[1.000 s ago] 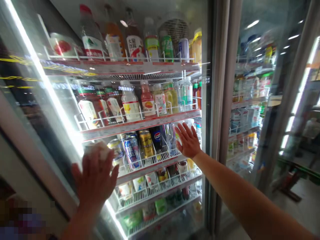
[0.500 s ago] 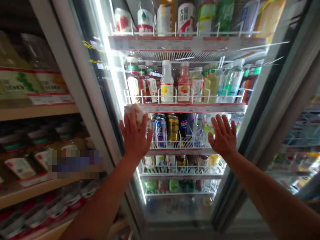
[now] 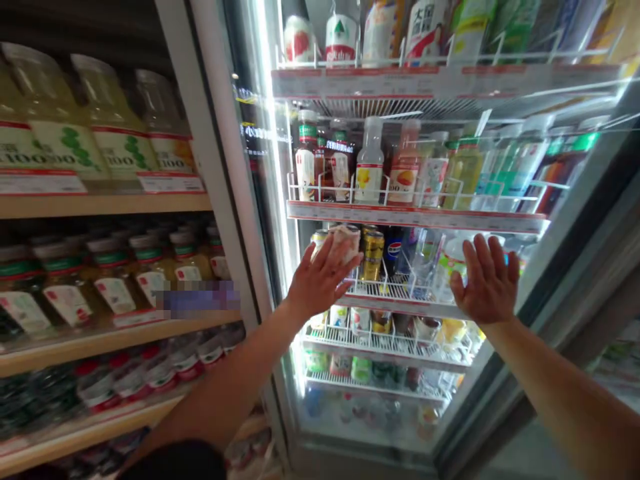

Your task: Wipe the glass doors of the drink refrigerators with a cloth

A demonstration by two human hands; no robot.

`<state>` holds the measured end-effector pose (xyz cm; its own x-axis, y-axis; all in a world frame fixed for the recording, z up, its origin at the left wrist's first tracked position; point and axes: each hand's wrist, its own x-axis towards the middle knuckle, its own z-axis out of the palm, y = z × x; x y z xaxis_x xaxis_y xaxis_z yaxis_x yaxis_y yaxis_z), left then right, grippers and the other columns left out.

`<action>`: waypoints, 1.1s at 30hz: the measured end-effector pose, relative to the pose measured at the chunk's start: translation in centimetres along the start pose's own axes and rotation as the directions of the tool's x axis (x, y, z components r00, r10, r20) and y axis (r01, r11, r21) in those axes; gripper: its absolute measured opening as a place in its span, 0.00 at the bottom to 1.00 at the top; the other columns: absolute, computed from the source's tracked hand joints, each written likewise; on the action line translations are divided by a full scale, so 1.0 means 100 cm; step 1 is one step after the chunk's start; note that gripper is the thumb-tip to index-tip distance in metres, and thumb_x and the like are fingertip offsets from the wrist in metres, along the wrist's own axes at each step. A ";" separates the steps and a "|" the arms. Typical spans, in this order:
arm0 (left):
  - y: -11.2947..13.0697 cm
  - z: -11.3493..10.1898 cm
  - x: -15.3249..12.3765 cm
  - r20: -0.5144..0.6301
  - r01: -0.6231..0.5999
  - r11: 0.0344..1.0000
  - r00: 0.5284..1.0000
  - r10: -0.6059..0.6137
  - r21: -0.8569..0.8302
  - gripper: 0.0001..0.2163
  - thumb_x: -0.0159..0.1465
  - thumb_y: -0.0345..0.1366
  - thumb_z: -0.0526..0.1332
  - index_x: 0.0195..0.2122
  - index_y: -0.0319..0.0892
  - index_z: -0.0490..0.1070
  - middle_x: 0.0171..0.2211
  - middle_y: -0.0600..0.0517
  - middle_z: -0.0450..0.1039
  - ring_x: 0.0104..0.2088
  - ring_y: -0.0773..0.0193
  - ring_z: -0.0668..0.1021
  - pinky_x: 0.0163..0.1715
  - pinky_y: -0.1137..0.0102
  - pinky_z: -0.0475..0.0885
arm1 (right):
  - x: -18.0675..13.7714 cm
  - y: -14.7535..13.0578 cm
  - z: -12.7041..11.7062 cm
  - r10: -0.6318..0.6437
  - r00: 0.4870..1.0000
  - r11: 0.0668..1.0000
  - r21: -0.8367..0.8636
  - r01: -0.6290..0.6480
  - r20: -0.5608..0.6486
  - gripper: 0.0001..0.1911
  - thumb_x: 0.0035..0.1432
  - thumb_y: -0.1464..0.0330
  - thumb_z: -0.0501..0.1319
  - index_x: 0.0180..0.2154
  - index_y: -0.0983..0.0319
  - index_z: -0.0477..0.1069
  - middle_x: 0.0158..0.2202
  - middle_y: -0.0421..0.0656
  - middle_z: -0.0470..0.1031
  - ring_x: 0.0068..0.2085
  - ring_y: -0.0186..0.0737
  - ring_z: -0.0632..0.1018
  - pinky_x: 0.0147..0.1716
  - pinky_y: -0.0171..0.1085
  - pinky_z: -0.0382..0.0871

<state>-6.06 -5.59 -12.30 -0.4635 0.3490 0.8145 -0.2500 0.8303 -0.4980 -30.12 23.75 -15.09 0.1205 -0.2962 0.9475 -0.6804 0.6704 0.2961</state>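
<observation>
My left hand (image 3: 320, 280) presses a crumpled white cloth (image 3: 345, 241) flat against the glass door (image 3: 505, 373) of a drinks fridge, fingers spread over it. My right hand (image 3: 486, 280) lies open and flat on the same glass, further right, at about the same height. Behind the glass, at hand level, stand cans (image 3: 373, 250) and a dark cola bottle (image 3: 394, 245) on a white wire shelf. Above them is a row of juice and tea bottles (image 3: 369, 163).
The fridge's grey frame (image 3: 220, 173) runs down the left of the door. Left of it, open wooden shelves (image 3: 100, 203) hold large yellow-drink bottles (image 3: 107, 127) above and smaller capped bottles (image 3: 120, 280) below. Lower fridge shelves carry small cups and packs.
The view has swung left and closer to the fridge. My left hand with the cloth has slid right across the glass; my right hand stays flat on the door.
</observation>
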 end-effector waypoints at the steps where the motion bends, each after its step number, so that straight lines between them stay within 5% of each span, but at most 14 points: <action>1: -0.002 -0.001 0.002 0.008 -0.015 1.000 1.000 0.015 0.018 0.35 0.70 0.45 0.59 0.73 0.54 0.42 0.75 0.51 0.33 0.74 0.50 0.41 0.72 0.49 0.41 | 0.000 0.000 0.000 -0.004 1.000 1.000 0.007 0.004 -0.007 0.34 0.67 0.61 0.54 0.70 0.62 0.53 0.69 0.52 0.63 0.70 0.53 0.62 0.70 0.51 0.46; 5: -0.017 -0.003 0.010 -0.066 0.309 0.951 0.949 -0.307 0.015 0.34 0.71 0.42 0.57 0.74 0.51 0.41 0.75 0.46 0.31 0.73 0.45 0.41 0.70 0.41 0.42 | 0.002 -0.004 -0.005 0.050 0.997 0.999 0.014 -0.051 0.052 0.34 0.67 0.61 0.54 0.70 0.63 0.54 0.68 0.53 0.63 0.70 0.54 0.62 0.69 0.53 0.48; 7: -0.013 -0.002 0.011 -0.076 0.374 0.927 0.924 -0.376 -0.040 0.34 0.71 0.42 0.56 0.74 0.48 0.40 0.74 0.43 0.28 0.73 0.40 0.40 0.69 0.39 0.42 | 0.002 -0.005 -0.007 0.071 0.995 0.997 -0.002 -0.071 0.074 0.34 0.67 0.61 0.54 0.70 0.63 0.54 0.68 0.53 0.63 0.69 0.55 0.63 0.69 0.53 0.49; 10: 0.001 0.000 0.007 -0.003 0.113 0.990 0.994 -0.114 -0.082 0.35 0.70 0.46 0.57 0.74 0.50 0.41 0.75 0.47 0.34 0.73 0.45 0.40 0.71 0.45 0.43 | 0.002 -0.004 -0.005 0.030 0.999 0.999 -0.014 -0.030 0.028 0.34 0.67 0.60 0.54 0.70 0.63 0.53 0.68 0.53 0.64 0.69 0.55 0.64 0.69 0.53 0.50; 12: 0.003 -0.001 0.007 0.030 -0.075 0.995 0.997 0.078 -0.065 0.33 0.71 0.47 0.57 0.73 0.53 0.44 0.74 0.51 0.40 0.74 0.51 0.42 0.72 0.50 0.39 | 0.000 -0.002 -0.003 0.015 1.000 1.000 -0.014 -0.015 0.014 0.34 0.67 0.61 0.54 0.71 0.63 0.53 0.68 0.53 0.63 0.69 0.54 0.63 0.69 0.53 0.50; 14: -0.006 -0.004 0.011 0.010 -0.021 0.999 1.000 0.022 -0.026 0.31 0.71 0.46 0.56 0.73 0.54 0.46 0.74 0.52 0.40 0.74 0.52 0.43 0.72 0.49 0.37 | 0.000 -0.001 -0.001 0.020 0.999 1.000 -0.019 -0.019 0.030 0.34 0.67 0.61 0.53 0.71 0.63 0.52 0.69 0.53 0.62 0.69 0.55 0.63 0.69 0.53 0.49; 18: -0.022 -0.005 0.018 -0.085 0.330 0.943 0.940 -0.332 -0.031 0.33 0.71 0.42 0.57 0.73 0.50 0.44 0.74 0.47 0.29 0.73 0.44 0.41 0.70 0.41 0.39 | 0.001 -0.001 -0.002 0.026 0.999 1.000 0.003 -0.026 0.042 0.35 0.67 0.60 0.53 0.71 0.62 0.50 0.70 0.53 0.60 0.70 0.54 0.62 0.69 0.55 0.48; 21: -0.012 0.000 0.016 -0.081 0.095 0.992 0.992 -0.101 -0.085 0.33 0.70 0.44 0.58 0.73 0.51 0.45 0.75 0.50 0.32 0.73 0.48 0.40 0.72 0.48 0.38 | 0.006 -0.003 -0.005 0.028 0.999 0.999 0.031 -0.029 0.034 0.35 0.67 0.61 0.53 0.71 0.61 0.49 0.69 0.52 0.61 0.71 0.53 0.59 0.69 0.54 0.48; 24: -0.007 0.002 0.016 -0.047 -0.170 0.979 0.985 0.165 -0.116 0.31 0.71 0.43 0.58 0.72 0.56 0.48 0.74 0.54 0.43 0.73 0.54 0.47 0.73 0.53 0.37 | 0.009 -0.005 -0.007 0.016 0.999 1.000 -0.004 -0.016 0.039 0.36 0.67 0.61 0.53 0.72 0.60 0.47 0.69 0.51 0.62 0.72 0.51 0.58 0.69 0.53 0.48; 26: -0.013 0.000 0.020 -0.061 -0.015 0.993 0.998 0.008 -0.119 0.31 0.71 0.41 0.58 0.72 0.57 0.48 0.73 0.53 0.43 0.73 0.50 0.49 0.72 0.47 0.37 | 0.010 -0.005 -0.007 0.003 1.000 1.000 -0.019 -0.003 0.030 0.36 0.67 0.62 0.52 0.72 0.60 0.45 0.69 0.51 0.62 0.72 0.50 0.58 0.70 0.53 0.48; 29: -0.016 -0.002 0.027 -0.105 0.277 0.952 0.951 -0.291 -0.129 0.32 0.70 0.40 0.58 0.72 0.55 0.48 0.74 0.49 0.36 0.73 0.42 0.46 0.70 0.39 0.37 | 0.010 -0.004 -0.006 0.002 1.000 1.000 0.004 -0.002 0.023 0.37 0.67 0.62 0.53 0.73 0.58 0.44 0.70 0.49 0.61 0.72 0.49 0.57 0.70 0.52 0.46; 31: -0.007 -0.001 0.027 -0.114 0.184 0.974 0.973 -0.200 -0.134 0.32 0.70 0.41 0.59 0.73 0.51 0.48 0.74 0.49 0.34 0.73 0.44 0.42 0.71 0.42 0.35 | 0.010 -0.004 -0.005 0.012 0.999 1.000 0.018 -0.013 0.032 0.37 0.67 0.62 0.53 0.73 0.57 0.43 0.70 0.48 0.61 0.72 0.49 0.57 0.70 0.52 0.46; 33: 0.004 0.001 0.026 -0.079 -0.062 0.988 0.996 0.052 -0.142 0.30 0.70 0.42 0.59 0.71 0.52 0.51 0.74 0.53 0.40 0.73 0.52 0.43 0.73 0.52 0.35 | 0.010 -0.004 -0.005 0.008 0.999 1.000 0.016 -0.008 0.031 0.37 0.67 0.62 0.53 0.73 0.57 0.43 0.70 0.48 0.60 0.72 0.50 0.58 0.70 0.52 0.46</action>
<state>-7.43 -4.38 -10.38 -0.4069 0.4247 0.8087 -0.0971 0.8602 -0.5006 -29.36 23.56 -14.16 0.0923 -0.3121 0.9456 -0.6926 0.6621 0.2862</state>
